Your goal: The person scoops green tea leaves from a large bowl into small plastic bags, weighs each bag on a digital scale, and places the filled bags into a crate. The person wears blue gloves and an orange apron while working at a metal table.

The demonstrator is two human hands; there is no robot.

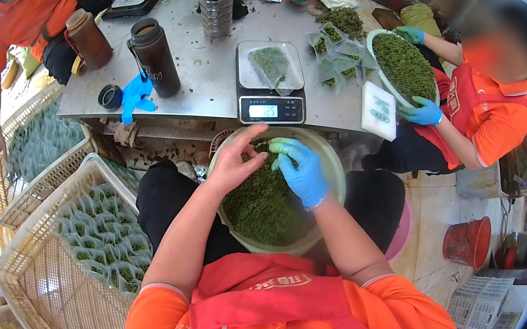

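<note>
On my lap rests a wide pale basin (335, 174) holding a heap of small green peppercorn-like bits (263, 209). My left hand (240, 160) is bare and hovers over the basin's far left part, index finger stretched and thumb apart, gripping nothing. Beside it, my right hand (302, 171) wears a blue glove, its fingertips stained green. Those fingers are bent together above the heap; whatever may be between them is too small to make out. Just beyond, a digital scale (271, 109) bears a clear plastic bag (271, 66) with some of the green bits inside.
Filled bags (107, 235) stand in a crate (44, 292) at left; another crate (28, 206) lies behind. More bags (335, 51) lie right of the scale. At right a co-worker (478, 98) holds a tray (402, 69). A dark bottle (156, 61) and blue glove (136, 98) are on the table.
</note>
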